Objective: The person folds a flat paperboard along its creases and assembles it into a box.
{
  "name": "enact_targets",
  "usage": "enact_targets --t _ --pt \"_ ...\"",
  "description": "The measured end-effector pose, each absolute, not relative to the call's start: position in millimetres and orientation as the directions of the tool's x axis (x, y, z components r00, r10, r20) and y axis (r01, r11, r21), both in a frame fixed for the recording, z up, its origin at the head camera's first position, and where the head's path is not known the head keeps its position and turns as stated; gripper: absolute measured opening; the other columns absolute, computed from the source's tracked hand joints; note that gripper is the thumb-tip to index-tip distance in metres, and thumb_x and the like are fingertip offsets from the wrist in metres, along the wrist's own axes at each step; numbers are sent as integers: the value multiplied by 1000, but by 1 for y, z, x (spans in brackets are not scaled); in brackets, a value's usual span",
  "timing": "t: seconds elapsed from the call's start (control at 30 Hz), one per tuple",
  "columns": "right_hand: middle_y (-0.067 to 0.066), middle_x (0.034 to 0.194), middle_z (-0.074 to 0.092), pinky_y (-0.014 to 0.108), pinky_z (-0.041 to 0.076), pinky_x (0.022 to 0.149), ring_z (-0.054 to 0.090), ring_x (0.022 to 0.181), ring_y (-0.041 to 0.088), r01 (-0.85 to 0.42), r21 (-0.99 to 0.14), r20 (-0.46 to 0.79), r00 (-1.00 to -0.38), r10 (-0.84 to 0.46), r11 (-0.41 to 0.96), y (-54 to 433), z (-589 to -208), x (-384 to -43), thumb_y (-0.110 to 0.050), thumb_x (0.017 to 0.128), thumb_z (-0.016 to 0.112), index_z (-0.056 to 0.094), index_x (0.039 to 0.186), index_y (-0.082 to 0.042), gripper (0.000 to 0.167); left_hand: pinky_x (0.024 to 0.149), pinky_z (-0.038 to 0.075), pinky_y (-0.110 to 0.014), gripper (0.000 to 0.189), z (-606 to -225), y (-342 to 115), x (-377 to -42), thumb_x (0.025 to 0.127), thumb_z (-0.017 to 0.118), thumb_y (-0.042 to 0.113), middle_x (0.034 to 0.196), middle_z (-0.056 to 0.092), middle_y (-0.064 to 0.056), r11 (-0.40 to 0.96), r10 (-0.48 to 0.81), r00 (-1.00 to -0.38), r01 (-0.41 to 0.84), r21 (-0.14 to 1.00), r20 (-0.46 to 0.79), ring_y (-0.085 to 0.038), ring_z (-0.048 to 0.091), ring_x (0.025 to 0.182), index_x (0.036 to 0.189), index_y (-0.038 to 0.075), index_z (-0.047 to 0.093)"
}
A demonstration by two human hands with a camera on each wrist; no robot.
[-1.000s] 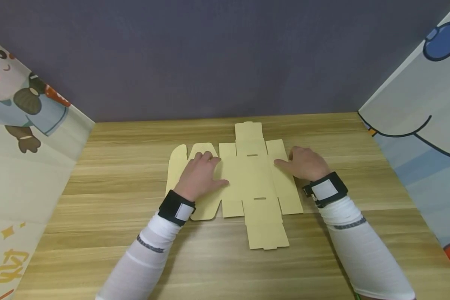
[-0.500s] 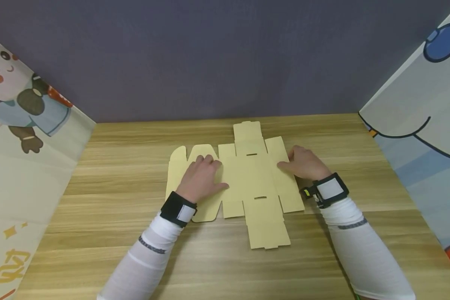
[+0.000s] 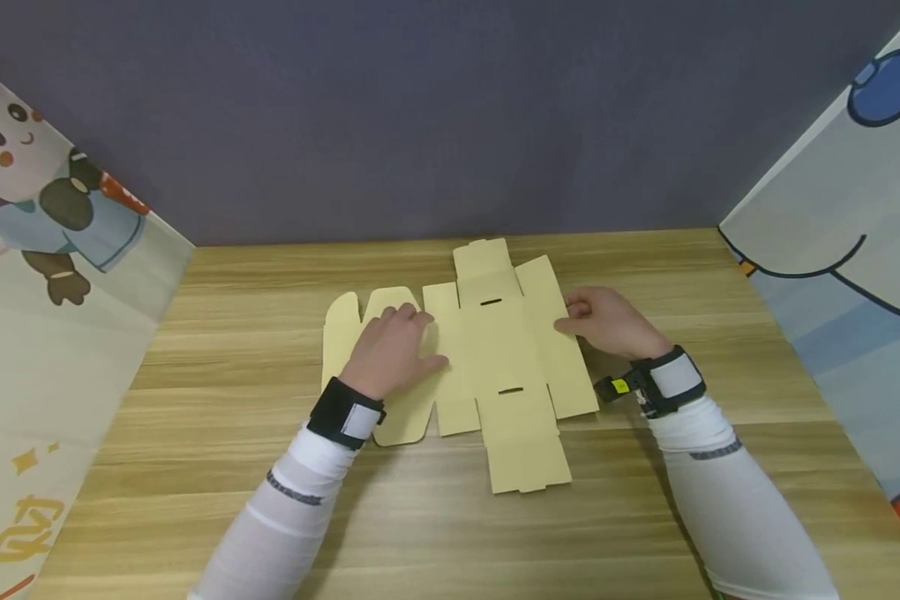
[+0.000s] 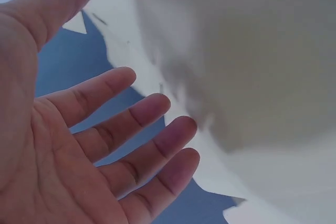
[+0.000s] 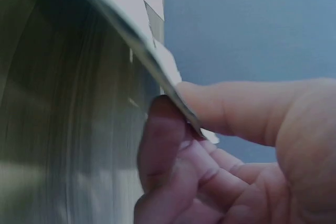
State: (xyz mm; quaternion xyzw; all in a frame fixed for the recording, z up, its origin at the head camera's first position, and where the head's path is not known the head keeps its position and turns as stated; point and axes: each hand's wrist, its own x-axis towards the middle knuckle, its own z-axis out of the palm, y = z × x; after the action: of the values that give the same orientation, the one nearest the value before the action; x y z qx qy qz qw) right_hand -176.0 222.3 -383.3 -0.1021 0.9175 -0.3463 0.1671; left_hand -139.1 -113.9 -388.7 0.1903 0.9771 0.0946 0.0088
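An unfolded cardboard box blank (image 3: 498,342), pale yellow with slots and flaps, lies on the wooden table. On its left panels rests my left hand (image 3: 390,354), fingers spread and fairly straight; in the left wrist view the left hand's palm (image 4: 79,150) faces the cardboard (image 4: 252,77). My right hand (image 3: 611,321) pinches the outer edge of the right side flap (image 3: 558,350) between thumb and fingers. That edge tilts up off the tabletop, and the right wrist view has the right hand (image 5: 226,145) with its thumb above and curled fingers underneath.
Around the blank is the wood-grain tabletop (image 3: 217,400). A dark grey panel (image 3: 450,125) stands along the back. Side panels with cartoon prints, a left one (image 3: 112,350) and a right one (image 3: 840,233), flank the table.
The right flap's edge has risen in my right hand's grip. The whole blank has shifted slightly left, and my left hand has moved a little left with it.
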Motion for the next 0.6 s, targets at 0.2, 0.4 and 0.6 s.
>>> enact_targets --t 0.2,0.4,0.6 --pt "7 101 62 37 45 85 56 90 21 -117 -691 -118 -955 -271 713 207 -379 -172 -31 93 63 50 133 -3 50 85 52 -42 63 -360 -115 -149 83 70 53 124 59 -10 883 374 -920 392 257 119 -28 60 103 129 12 58" --pt "10 101 64 36 48 76 60 86 23 -208 -673 24 -965 -259 710 188 -370 -167 -25 93 64 54 128 -3 42 83 54 -37 58 -338 -97 -164 90 67 41 128 55 -7 822 401 -887 458 339 228 -22 61 102 138 13 50" --pt "8 90 65 34 50 70 61 77 22 -270 -631 125 -961 -249 727 172 -364 -160 -18 91 65 59 117 -4 30 103 44 -31 61 -328 -68 -189 93 65 29 136 50 -7 758 452 -849 527 385 273 -19 52 122 145 9 41"
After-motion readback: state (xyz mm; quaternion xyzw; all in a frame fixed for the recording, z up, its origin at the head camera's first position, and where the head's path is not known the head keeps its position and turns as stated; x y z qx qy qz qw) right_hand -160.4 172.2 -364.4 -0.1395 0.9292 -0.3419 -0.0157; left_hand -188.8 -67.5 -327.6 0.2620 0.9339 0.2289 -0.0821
